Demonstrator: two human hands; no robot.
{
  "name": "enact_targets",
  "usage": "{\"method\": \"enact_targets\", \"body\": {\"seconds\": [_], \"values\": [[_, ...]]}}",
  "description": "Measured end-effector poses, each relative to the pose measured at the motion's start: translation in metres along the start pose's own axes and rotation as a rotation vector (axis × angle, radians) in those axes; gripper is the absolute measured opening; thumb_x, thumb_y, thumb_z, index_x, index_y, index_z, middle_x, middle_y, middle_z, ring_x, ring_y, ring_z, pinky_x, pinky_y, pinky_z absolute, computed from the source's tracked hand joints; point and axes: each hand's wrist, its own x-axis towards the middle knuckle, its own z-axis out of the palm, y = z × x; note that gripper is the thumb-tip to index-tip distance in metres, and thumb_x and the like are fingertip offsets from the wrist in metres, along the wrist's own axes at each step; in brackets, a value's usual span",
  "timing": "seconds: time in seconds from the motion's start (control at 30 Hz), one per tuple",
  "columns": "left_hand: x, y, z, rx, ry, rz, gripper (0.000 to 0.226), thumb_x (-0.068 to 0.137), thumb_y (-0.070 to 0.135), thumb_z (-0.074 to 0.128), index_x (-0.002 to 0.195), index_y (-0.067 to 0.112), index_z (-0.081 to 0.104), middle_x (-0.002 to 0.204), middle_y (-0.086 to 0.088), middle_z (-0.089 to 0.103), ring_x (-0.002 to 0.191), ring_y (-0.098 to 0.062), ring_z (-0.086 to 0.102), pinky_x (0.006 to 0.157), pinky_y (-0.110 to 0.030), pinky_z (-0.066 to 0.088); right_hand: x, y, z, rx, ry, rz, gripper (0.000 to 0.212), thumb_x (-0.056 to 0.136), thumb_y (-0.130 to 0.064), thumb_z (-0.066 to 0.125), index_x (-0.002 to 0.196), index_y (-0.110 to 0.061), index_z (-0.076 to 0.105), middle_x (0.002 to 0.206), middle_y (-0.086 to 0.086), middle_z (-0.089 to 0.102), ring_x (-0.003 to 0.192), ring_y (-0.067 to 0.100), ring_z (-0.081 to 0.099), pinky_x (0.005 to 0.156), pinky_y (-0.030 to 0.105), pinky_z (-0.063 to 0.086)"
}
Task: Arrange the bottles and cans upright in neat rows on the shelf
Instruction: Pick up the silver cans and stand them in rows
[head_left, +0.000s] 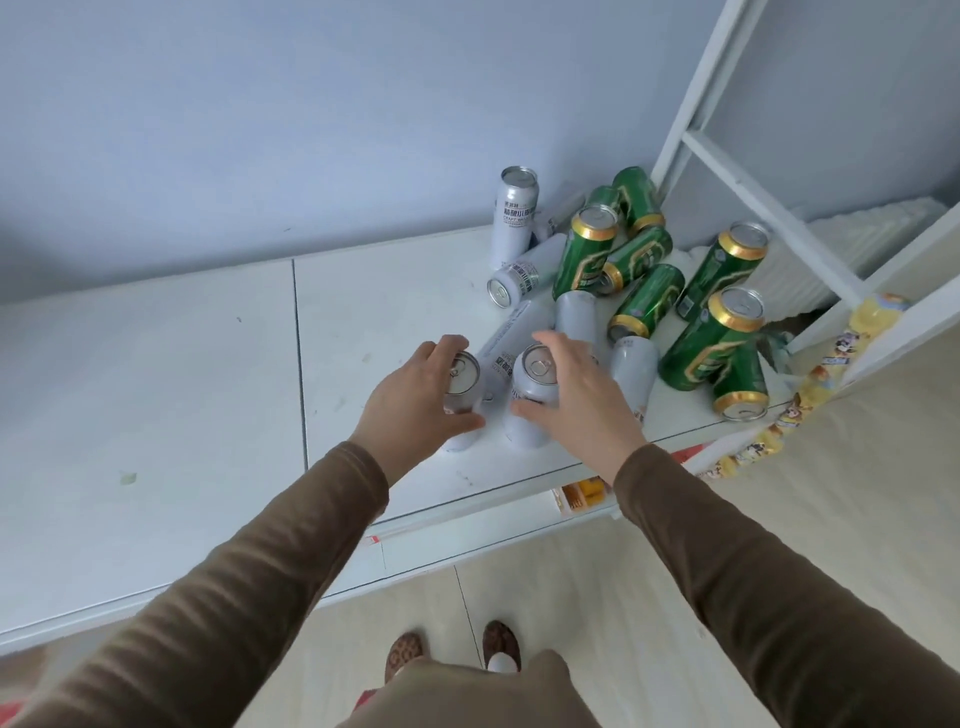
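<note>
Brown sleeves (260, 561) lead to both hands: left hand (410, 405) and right hand (576, 400) each grip an upright white can; set them squarely toward nine o'clock, away from the toppled pile (639, 280).

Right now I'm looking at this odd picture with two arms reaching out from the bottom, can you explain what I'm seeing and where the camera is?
There is no machine here. The camera sits on a person's head and looks forward and down, so the two brown-sleeved arms are the wearer's own, and the slippered feet show at the bottom.

The white surface is a shelf against a blue-grey wall. On its right part lies a jumble of drink cans, white ones and green ones with gold rims. Some stand upright, such as the white can at the back; many lie on their sides or lean on each other, like the green can lying in the pile.

The left hand grips one upright white can, and the right hand grips another upright white can beside it. A white frame stands at the right.
</note>
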Motion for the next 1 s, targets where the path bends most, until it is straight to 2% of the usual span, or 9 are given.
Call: {"method": "enact_targets", "body": {"seconds": [0.1, 0.2, 0.43, 0.7, 1.0], "values": [[0.0, 0.003, 0.0, -0.006, 0.004, -0.031, 0.067, 0.069, 0.038, 0.082, 0.123, 0.028, 0.043, 0.107, 0.006, 0.055, 0.087, -0.023, 0.058, 0.075, -0.039, 0.051, 0.008, 0.004, 0.0, -0.015, -0.011, -0.063, 0.064, 0.082, -0.041, 0.075, 0.135, -0.024, 0.041, 0.122, 0.002, 0.052, 0.105, 0.026, 0.057, 0.085, 0.042, 0.049], [-0.004, 0.002, -0.003, -0.028, 0.004, -0.073, 0.065, 0.069, 0.036, 0.081, 0.121, 0.028, 0.043, 0.106, 0.006, 0.054, 0.088, -0.022, 0.057, 0.076, -0.04, 0.052, 0.011, 0.002, 0.001, -0.028, -0.033, -0.122, 0.06, 0.081, -0.044, 0.074, 0.13, -0.027, 0.043, 0.12, 0.0, 0.053, 0.1, 0.026, 0.059, 0.081, 0.043, 0.05], [-0.031, -0.025, -0.03, -0.04, 0.036, -0.17, 0.064, 0.07, 0.038, 0.08, 0.122, 0.03, 0.043, 0.109, 0.007, 0.055, 0.091, -0.02, 0.058, 0.079, -0.037, 0.052, 0.015, -0.042, 0.018, 0.041, -0.069, -0.222, 0.062, 0.075, -0.048, 0.075, 0.126, -0.031, 0.044, 0.114, -0.006, 0.056, 0.094, 0.024, 0.062, 0.081, 0.041, 0.051], [-0.095, -0.115, -0.1, -0.039, 0.171, -0.244, 0.062, 0.07, 0.035, 0.079, 0.121, 0.029, 0.044, 0.109, 0.008, 0.055, 0.09, -0.021, 0.056, 0.078, -0.036, 0.051, 0.019, -0.147, 0.069, 0.061, -0.092, -0.319, 0.061, 0.073, -0.046, 0.075, 0.125, -0.033, 0.045, 0.115, -0.007, 0.057, 0.093, 0.025, 0.062, 0.081, 0.04, 0.051], [-0.188, -0.238, -0.188, -0.057, 0.247, -0.31, 0.066, 0.067, 0.037, 0.082, 0.122, 0.03, 0.045, 0.111, 0.009, 0.056, 0.092, -0.017, 0.056, 0.079, -0.034, 0.05, 0.004, -0.292, 0.164, 0.154, -0.128, -0.355, 0.059, 0.073, -0.049, 0.078, 0.12, -0.038, 0.044, 0.113, -0.015, 0.056, 0.096, 0.014, 0.06, 0.082, 0.034, 0.049]]}}
